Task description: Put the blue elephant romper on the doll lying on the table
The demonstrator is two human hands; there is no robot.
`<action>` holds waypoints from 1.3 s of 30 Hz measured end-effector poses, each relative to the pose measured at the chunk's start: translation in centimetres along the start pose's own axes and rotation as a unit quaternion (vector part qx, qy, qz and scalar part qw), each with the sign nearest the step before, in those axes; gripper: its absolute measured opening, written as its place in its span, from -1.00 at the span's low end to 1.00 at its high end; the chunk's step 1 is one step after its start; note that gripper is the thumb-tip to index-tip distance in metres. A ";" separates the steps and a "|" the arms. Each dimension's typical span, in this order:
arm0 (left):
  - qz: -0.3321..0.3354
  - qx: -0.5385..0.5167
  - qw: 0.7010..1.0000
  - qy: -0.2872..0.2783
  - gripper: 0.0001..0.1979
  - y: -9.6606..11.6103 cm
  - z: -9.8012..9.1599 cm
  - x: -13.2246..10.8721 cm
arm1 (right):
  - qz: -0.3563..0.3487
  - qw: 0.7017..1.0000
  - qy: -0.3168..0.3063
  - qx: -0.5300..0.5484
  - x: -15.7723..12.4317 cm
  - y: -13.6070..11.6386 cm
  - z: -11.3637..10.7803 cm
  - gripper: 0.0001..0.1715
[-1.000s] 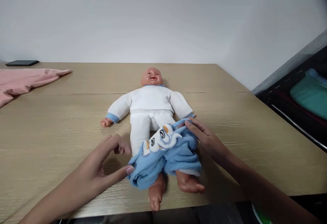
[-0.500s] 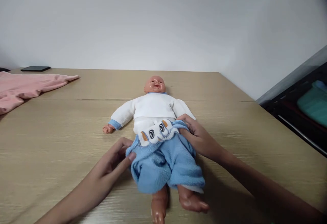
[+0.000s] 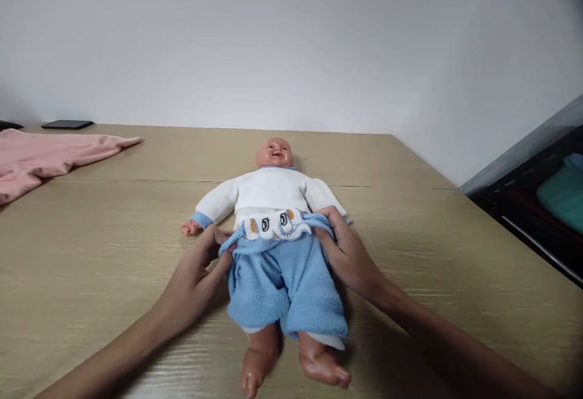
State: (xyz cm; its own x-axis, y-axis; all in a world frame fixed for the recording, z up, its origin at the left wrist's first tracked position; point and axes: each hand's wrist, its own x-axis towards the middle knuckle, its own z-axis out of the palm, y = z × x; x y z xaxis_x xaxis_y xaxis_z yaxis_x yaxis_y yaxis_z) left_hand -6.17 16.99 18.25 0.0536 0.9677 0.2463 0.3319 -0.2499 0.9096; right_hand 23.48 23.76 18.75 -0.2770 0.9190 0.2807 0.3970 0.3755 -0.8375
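Note:
A baby doll [image 3: 274, 153] lies on its back with its head away from me, dressed in a white long-sleeved top [image 3: 272, 189] with blue cuffs. Blue fleece overalls [image 3: 286, 277] cover its upper legs, and their white bib with embroidered eyes lies across the doll's waist. At the left side of the waist, my left hand [image 3: 200, 271] pinches the blue edge and strap of the overalls. My right hand [image 3: 348, 253] grips the straps on the other side, its fingers partly hidden behind the fabric. The doll's bare feet point toward me.
The wooden table [image 3: 113, 302] meets a pale wall. A pink cloth [image 3: 54, 156] is spread at the left, with a dark flat phone-like object [image 3: 67, 124] behind it. Beyond the table's right edge sits a black container [image 3: 542, 211] with green cloth [image 3: 562, 192] inside.
Both hands have pulled the overalls' waist up, the left side most, so the bib sits higher and more level. The doll's legs have swung a little to the left.

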 end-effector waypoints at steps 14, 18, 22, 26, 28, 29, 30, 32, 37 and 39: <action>-0.044 -0.072 0.995 -0.049 -0.67 0.0 0.4 3.3 | -0.030 0.999 -0.009 0.032 2.7 0.6 1.0 -0.79; -0.016 -0.034 0.999 0.006 -0.68 -0.5 -0.1 4.2 | -0.073 0.997 0.032 -0.008 2.3 0.3 0.8 -0.93; -0.130 -0.123 0.984 -0.021 -0.55 -1.2 0.1 7.1 | -0.002 0.999 0.040 -0.021 3.7 0.8 1.2 -0.82; -0.119 -0.122 0.982 -0.083 -0.51 -1.7 0.1 9.5 | 0.046 0.997 0.054 0.020 5.6 2.0 1.8 -0.66; -0.092 -0.082 0.989 -0.077 -0.55 -2.1 -0.2 9.9 | 0.053 0.997 0.033 0.039 5.7 2.4 1.7 -0.63; -0.082 -0.072 0.991 -0.074 -0.57 -2.4 -0.5 9.8 | 0.051 0.998 0.012 0.047 5.6 2.6 1.4 -0.63; -0.076 -0.070 0.992 -0.077 -0.58 -2.6 -1.0 9.7 | 0.049 0.997 -0.012 0.055 5.3 2.7 1.0 -0.63; -0.072 -0.069 0.989 -0.108 -0.61 -3.2 -2.3 9.3 | 0.054 0.993 -0.067 0.077 4.6 2.9 -0.3 -0.62; -0.076 -0.054 0.957 -0.275 -0.52 -3.9 -6.0 8.1 | 0.056 0.964 -0.224 0.130 3.4 3.7 -4.2 -0.65; -0.085 -0.061 0.953 -0.283 -0.44 -3.6 -6.4 7.7 | 0.038 0.959 -0.255 0.119 2.9 4.1 -4.7 -0.63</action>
State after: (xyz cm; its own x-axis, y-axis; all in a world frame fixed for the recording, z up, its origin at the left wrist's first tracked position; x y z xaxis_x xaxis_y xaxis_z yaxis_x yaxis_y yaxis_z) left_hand -12.95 25.10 19.00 0.5196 0.8489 -0.0967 0.2714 -0.0566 0.9608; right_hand 28.38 28.53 18.32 -0.6715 0.7410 0.0003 0.2387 0.2167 -0.9466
